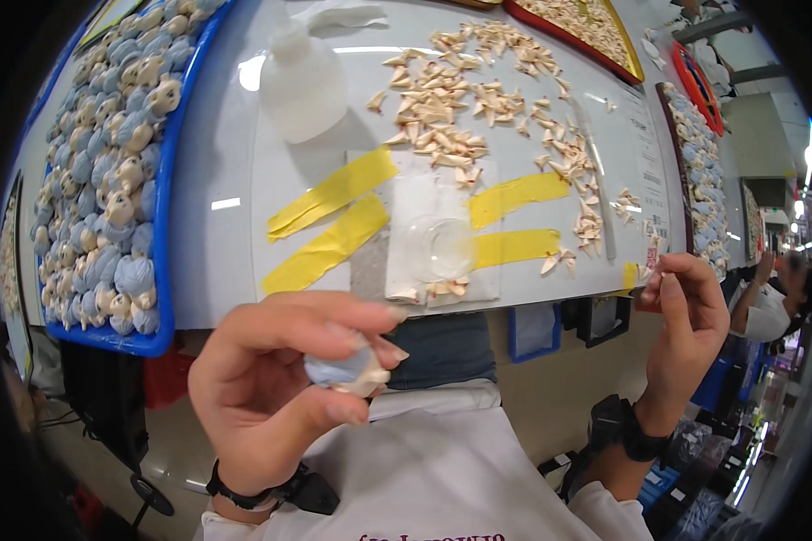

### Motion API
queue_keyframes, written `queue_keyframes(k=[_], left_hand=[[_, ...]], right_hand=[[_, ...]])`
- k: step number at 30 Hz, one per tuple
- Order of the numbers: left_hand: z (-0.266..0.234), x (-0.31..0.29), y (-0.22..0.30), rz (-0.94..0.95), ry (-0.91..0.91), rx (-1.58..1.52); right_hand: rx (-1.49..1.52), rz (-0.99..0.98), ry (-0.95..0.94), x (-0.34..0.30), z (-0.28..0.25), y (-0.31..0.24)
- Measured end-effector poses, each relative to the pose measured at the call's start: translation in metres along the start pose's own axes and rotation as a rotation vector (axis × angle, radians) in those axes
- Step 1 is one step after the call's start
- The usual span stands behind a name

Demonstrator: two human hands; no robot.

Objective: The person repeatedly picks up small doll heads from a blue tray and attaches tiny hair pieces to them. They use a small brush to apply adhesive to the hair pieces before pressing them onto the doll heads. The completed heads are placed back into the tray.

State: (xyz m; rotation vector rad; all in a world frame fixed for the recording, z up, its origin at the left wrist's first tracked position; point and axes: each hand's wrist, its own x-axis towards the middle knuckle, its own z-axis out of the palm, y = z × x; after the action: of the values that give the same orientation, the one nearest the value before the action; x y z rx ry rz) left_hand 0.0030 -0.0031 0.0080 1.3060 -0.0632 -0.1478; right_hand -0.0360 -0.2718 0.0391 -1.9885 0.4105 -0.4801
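Observation:
My left hand (pixel 271 370) is closed around a small doll head (pixel 345 371) with light blue hair, holding it between thumb and fingers in front of the table's near edge. My right hand (pixel 686 316) is raised at the right end of that edge, its thumb and forefinger pinched together. Whatever sits between those fingertips is too small and blurred to name. Many small cream pointed pieces with reddish tips (pixel 438 108) lie scattered across the white table (pixel 216 270). Nearer me, a small clear round dish (pixel 444 250) stands on a white pad between yellow tape strips (pixel 334 194).
A blue tray (pixel 164 270) full of blue-haired doll heads stands on the left. A white translucent bottle (pixel 304 90) is at the back. A tray of cream pieces (pixel 577 27) lies far right, with another tray of heads (pixel 695 171) beyond. Another person (pixel 762 311) works at right.

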Motion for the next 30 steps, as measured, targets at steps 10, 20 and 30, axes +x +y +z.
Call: queue_keyframes(k=[10, 20, 30], left_hand=[[-0.006, -0.005, -0.002, 0.042, -0.155, -0.057], [-0.027, -0.001, -0.014, 0.281, -0.234, 0.17], [-0.028, -0.002, -0.013, 0.099, -0.247, -0.112]], right_hand=[[-0.042, 0.009, -0.197, -0.012, 0.034, -0.027], [-0.072, -0.328, -0.3, 0.011, 0.046, -0.039], [-0.019, -0.315, -0.413, 0.022, 0.063, -0.051]])
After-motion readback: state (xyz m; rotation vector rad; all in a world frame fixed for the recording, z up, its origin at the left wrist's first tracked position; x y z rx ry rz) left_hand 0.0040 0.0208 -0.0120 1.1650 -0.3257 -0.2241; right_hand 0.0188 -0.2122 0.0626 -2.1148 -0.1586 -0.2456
